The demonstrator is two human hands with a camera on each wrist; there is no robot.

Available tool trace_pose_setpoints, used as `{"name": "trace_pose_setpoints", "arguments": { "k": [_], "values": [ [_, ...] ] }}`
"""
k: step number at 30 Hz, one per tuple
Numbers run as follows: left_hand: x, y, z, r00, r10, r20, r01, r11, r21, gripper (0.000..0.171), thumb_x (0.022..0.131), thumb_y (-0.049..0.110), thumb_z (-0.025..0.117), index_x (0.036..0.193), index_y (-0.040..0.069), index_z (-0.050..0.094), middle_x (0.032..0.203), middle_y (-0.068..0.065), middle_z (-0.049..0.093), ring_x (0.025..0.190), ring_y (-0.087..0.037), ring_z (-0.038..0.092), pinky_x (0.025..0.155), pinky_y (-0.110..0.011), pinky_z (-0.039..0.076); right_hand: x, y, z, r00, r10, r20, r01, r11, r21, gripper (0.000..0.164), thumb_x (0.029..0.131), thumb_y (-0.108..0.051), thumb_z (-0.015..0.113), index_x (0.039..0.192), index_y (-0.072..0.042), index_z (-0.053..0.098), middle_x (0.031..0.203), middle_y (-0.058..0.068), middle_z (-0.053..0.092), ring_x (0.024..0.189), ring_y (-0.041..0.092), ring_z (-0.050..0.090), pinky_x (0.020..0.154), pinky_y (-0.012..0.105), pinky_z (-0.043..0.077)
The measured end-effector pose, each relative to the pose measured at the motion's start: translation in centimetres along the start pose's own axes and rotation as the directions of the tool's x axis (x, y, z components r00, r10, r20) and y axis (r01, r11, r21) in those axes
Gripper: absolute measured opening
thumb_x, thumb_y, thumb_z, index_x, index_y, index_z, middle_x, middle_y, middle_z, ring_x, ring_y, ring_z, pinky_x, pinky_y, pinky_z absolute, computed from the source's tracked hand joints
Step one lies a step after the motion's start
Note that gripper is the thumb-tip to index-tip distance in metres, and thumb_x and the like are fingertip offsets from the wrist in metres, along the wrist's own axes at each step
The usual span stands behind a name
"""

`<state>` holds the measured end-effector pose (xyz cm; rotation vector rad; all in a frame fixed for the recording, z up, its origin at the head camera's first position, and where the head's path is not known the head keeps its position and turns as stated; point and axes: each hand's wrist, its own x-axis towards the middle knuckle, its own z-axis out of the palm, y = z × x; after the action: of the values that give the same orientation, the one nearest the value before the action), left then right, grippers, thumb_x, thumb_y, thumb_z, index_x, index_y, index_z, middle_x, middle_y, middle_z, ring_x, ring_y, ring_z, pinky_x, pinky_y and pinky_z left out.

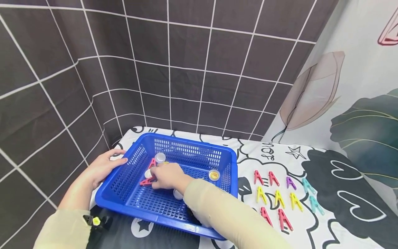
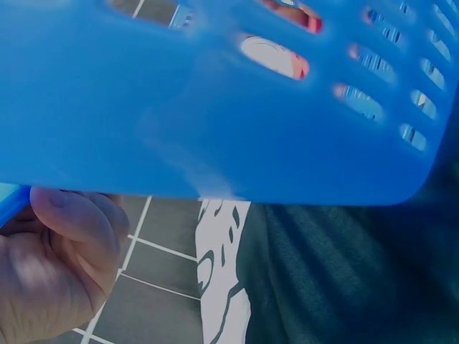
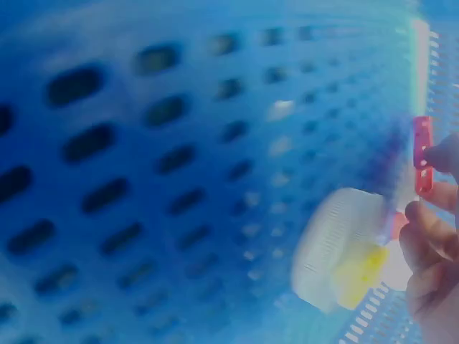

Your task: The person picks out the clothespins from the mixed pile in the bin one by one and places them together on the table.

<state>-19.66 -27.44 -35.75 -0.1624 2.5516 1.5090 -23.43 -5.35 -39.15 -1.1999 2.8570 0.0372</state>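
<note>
A blue perforated basket (image 1: 155, 218) stands on the table. My left hand (image 1: 104, 166) grips its left rim, with the thumb and curled fingers (image 2: 79, 222) around the edge in the left wrist view. Inside the basket, my right hand (image 1: 168, 176) pinches a red clothespin (image 3: 424, 168) between thumb and finger. A second red clothespin (image 1: 152, 163) lies close to those fingers, with a small round white-topped tub (image 1: 148, 173) between the two. Another round tub (image 1: 160, 157) is by the far-left corner, and a yellow item (image 1: 166, 162) is mostly hidden behind the hand.
A round tub with a yellow centre (image 1: 214, 175) lies at the basket's right side; another (image 1: 178, 195) is partly under the right forearm. Right of the basket, red (image 1: 273, 178), yellow (image 1: 279, 199), purple (image 1: 291, 183) and teal clothespins (image 1: 316, 205) lie in rows on the patterned cloth.
</note>
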Motion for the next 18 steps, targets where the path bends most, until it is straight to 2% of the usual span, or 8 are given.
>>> {"name": "trace_pose_setpoints", "arguments": {
  "k": [6,13,18],
  "values": [
    [-0.1,0.1,0.0,1.000,0.014,-0.017,-0.013,0.999,0.042,0.059,0.092,0.034,0.058,0.138,0.002,0.037,0.124,-0.031,0.046,0.081,-0.021,0.065,0.069,-0.033,0.054,-0.6,0.7,-1.8,1.000,-0.015,-0.014,0.016,0.999,0.039,0.019,0.075,-0.038,0.067,0.085,-0.025,0.060,0.076,-0.012,0.049,0.061,0.007,0.050,0.049,0.029,0.041],
    [-0.4,0.4,0.0,1.000,-0.009,-0.010,0.009,0.999,0.048,0.063,0.092,0.036,0.059,0.139,0.002,0.035,0.121,-0.032,0.049,0.080,-0.022,0.065,0.068,-0.037,0.055,-1.9,1.8,-4.6,0.999,-0.020,0.033,0.017,0.997,0.077,0.022,0.078,-0.039,0.069,0.095,-0.026,0.064,0.079,-0.013,0.053,0.068,0.006,0.052,0.054,0.027,0.043],
    [-0.6,0.7,-0.2,0.999,-0.037,0.005,0.037,0.998,0.045,0.062,0.091,0.037,0.059,0.139,0.004,0.035,0.113,-0.028,0.056,0.078,-0.023,0.066,0.066,-0.040,0.055,-3.0,2.7,-6.4,0.998,-0.054,0.016,0.052,0.995,0.081,0.021,0.079,-0.035,0.068,0.094,-0.022,0.064,0.080,-0.011,0.053,0.071,0.007,0.051,0.056,0.025,0.042]
  ]
}}
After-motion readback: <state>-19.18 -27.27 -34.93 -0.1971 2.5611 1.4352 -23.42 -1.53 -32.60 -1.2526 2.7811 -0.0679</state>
